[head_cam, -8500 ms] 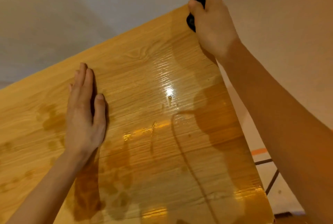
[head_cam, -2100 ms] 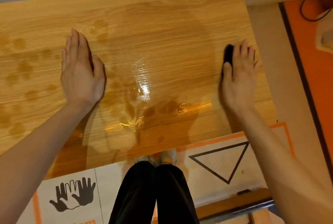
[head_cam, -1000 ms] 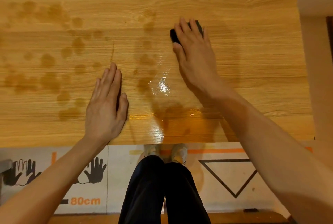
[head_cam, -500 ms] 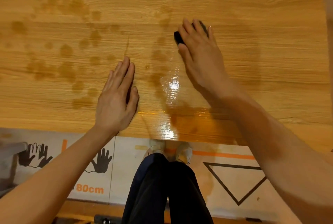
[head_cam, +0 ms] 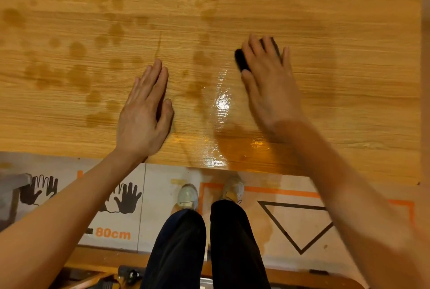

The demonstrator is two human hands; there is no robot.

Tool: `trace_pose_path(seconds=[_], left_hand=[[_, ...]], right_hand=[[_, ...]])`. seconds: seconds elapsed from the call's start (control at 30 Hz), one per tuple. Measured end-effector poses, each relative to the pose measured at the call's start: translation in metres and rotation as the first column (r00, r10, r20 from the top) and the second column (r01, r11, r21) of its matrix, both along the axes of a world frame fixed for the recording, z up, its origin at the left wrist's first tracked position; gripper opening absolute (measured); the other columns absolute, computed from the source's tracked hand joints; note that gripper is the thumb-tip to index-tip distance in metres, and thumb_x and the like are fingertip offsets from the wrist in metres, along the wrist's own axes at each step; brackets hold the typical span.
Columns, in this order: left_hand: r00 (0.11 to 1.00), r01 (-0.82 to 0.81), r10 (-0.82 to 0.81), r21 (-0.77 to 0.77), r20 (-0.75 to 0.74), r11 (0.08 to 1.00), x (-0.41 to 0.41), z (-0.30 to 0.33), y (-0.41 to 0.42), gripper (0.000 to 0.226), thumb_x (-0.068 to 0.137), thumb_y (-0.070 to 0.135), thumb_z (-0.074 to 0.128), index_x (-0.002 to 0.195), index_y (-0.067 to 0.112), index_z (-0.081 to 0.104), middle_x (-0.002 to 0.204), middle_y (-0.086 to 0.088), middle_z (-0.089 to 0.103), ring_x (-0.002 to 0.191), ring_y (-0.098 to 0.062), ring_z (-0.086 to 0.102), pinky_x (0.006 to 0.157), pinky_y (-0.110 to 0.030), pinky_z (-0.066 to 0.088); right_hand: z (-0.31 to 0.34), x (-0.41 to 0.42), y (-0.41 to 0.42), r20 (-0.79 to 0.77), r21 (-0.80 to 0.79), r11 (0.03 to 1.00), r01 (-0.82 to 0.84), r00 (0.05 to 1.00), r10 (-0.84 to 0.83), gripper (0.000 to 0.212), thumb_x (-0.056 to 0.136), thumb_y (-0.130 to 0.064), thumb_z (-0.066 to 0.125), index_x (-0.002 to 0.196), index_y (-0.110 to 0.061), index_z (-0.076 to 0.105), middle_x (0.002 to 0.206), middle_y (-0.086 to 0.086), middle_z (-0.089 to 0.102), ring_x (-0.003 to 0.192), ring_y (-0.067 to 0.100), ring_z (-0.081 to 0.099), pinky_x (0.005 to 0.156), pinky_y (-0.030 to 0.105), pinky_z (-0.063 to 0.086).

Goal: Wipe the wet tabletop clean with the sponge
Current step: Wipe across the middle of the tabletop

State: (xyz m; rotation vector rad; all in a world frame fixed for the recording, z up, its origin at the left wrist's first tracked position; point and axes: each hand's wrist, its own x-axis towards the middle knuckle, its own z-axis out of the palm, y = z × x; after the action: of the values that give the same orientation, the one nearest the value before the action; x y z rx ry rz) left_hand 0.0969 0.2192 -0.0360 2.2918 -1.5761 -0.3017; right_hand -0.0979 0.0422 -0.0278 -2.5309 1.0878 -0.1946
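A dark sponge (head_cam: 242, 62) is pressed flat under the right hand (head_cam: 270, 84), wiping the wet wood-grain tabletop (head_cam: 349, 74); at 9 o'clock, the left hand (head_cam: 143, 112), splayed and empty, is laid down as a brace.

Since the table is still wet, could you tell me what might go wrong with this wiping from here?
1. The right hand presses the sponge flat, right of the dark blotches on the tabletop; strokes kept here could miss them.
2. The glossy wet patch reaches the near edge, so water may be pushed onto the shoes.
3. The left hand lies flat beside that patch and could slip.
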Motion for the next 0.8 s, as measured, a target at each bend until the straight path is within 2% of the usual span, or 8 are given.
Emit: trace_pose_path(seconds=[0.07,0.17,0.27,0.47,0.6,0.63,0.7,0.8], left_hand=[[1.0,0.004,-0.004,-0.006,-0.003,1.0,0.0,0.0,0.0,0.057,0.108,0.028,0.033,0.161,0.009,0.025,0.17,-0.004,0.017,0.158,-0.018,0.012,0.129,-0.035,0.01],[1.0,-0.002,0.002,-0.018,-0.002,1.0,0.0,-0.001,-0.001,0.057,0.108,0.027,0.033,0.161,0.009,0.025,0.17,-0.004,0.017,0.158,-0.018,0.011,0.129,-0.033,0.008],[1.0,0.007,-0.007,-0.034,-0.001,0.999,0.001,-0.002,-0.001,0.056,0.108,0.026,0.034,0.16,0.008,0.026,0.17,-0.006,0.018,0.158,-0.021,0.013,0.129,-0.034,0.008],[1.0,0.019,-0.018,-0.074,0.005,0.997,0.002,-0.007,0.001,0.056,0.108,0.025,0.035,0.16,0.006,0.028,0.169,-0.009,0.02,0.157,-0.023,0.015,0.129,-0.031,0.006],[1.0,0.023,-0.025,-0.116,-0.013,0.993,0.002,-0.007,0.002,0.054,0.108,0.022,0.038,0.158,0.003,0.031,0.168,-0.012,0.023,0.157,-0.026,0.017,0.129,-0.039,0.011],[0.999,0.032,-0.033,-0.125,-0.01,0.992,0.002,-0.007,0.002,0.053,0.109,0.021,0.038,0.158,0.002,0.031,0.168,-0.013,0.023,0.157,-0.028,0.018,0.129,-0.041,0.013],[0.999,0.038,-0.039,-0.113,-0.005,0.993,0.002,-0.006,0.003,0.053,0.11,0.022,0.036,0.158,0.002,0.029,0.168,-0.013,0.022,0.157,-0.028,0.016,0.129,-0.04,0.012],[0.999,0.035,-0.034,-0.071,0.009,0.997,0.003,-0.006,0.001,0.055,0.11,0.024,0.031,0.16,0.003,0.024,0.169,-0.013,0.017,0.158,-0.025,0.013,0.129,-0.035,0.006]], right_hand=[[-0.001,-0.011,0.055,-0.024,-0.053,0.997,0.051,0.998,-0.052,0.05,0.103,-0.024,0.032,0.151,-0.011,0.028,0.16,0.007,0.021,0.149,0.027,0.013,0.121,0.052,0.011],[0.001,-0.045,0.13,0.006,0.002,0.997,-0.079,0.997,0.079,0.053,0.1,-0.022,0.038,0.151,-0.011,0.029,0.16,0.007,0.021,0.149,0.024,0.014,0.119,0.053,0.012],[0.002,-0.055,0.106,-0.047,-0.032,0.98,-0.195,0.98,0.193,0.056,0.099,-0.017,0.046,0.151,-0.012,0.027,0.16,0.006,0.021,0.149,0.022,0.012,0.121,0.048,0.008],[0.005,-0.025,0.045,-0.011,-0.018,0.983,0.185,0.983,-0.185,0.05,0.105,-0.026,0.026,0.153,-0.012,0.021,0.162,0.006,0.015,0.15,0.022,0.006,0.121,0.043,0.0],[0.006,-0.079,0.092,-0.04,-0.015,0.983,-0.181,0.983,0.18,0.048,0.104,-0.026,0.034,0.149,-0.012,0.033,0.159,0.005,0.025,0.149,0.021,0.013,0.122,0.047,0.008],[0.007,-0.098,0.089,-0.058,-0.03,0.981,-0.193,0.98,0.191,0.048,0.103,-0.027,0.034,0.149,-0.011,0.034,0.158,0.006,0.026,0.149,0.022,0.014,0.122,0.046,0.008],[0.01,-0.119,0.083,-0.062,-0.045,0.998,0.044,0.997,-0.047,0.05,0.104,-0.029,0.029,0.15,-0.011,0.031,0.159,0.008,0.024,0.15,0.023,0.011,0.123,0.044,0.005],[0.009,-0.093,0.098,0.006,-0.035,0.894,0.446,0.895,-0.446,0.049,0.106,-0.027,0.025,0.152,-0.01,0.025,0.161,0.008,0.018,0.15,0.023,0.007,0.122,0.046,0.002]])
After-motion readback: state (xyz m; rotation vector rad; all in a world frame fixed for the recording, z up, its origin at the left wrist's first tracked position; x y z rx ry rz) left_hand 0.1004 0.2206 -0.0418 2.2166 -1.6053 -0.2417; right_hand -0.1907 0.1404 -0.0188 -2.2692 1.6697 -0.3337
